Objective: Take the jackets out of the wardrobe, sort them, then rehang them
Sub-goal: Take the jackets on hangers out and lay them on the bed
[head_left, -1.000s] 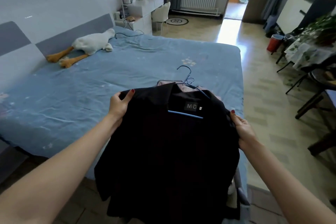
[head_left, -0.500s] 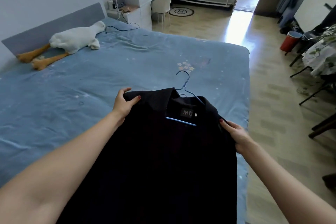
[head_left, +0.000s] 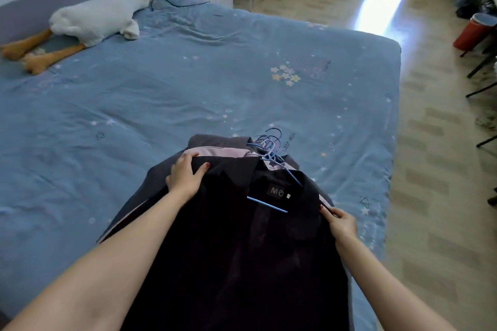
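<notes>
Black jacket (head_left: 242, 250) lies on top of a stack at 6 o'clock of the bed (head_left: 188, 94), collar toward 12, lower half cut off by the bottom edge of the view. Blue hanger (head_left: 266, 203) is inside it; only the bar across the neck opening and part of one arm show. Neck label reads "M" plus a mark too small to make out.

Left hand (head_left: 185, 176) grips the jacket's left shoulder at about 10 o'clock of the collar, thumb on top, fingers curled over the edge and partly hidden in cloth. Right hand (head_left: 340, 223) pinches the right shoulder seam at about 3 o'clock, fingertips buried in the fabric. Both forearms run out of frame at the bottom.

Under the black one: a pink jacket (head_left: 215, 152) and a grey jacket (head_left: 212, 140), only their collars and thin edges peeking out at 12 and along the left side. How many garments in total, cannot tell. Bunch of blue hanger hooks (head_left: 269, 142) sticks out at 12 o'clock of the stack, overlapping, count unclear.

Plush goose (head_left: 94, 20) lies at 10 o'clock on the bed near the headboard, orange feet partly clipped by the left edge. Black cable (head_left: 177, 4) trails onto the bed beside its head. Red bin (head_left: 470, 32) at 2 o'clock on the floor, half hidden by chair legs.
</notes>
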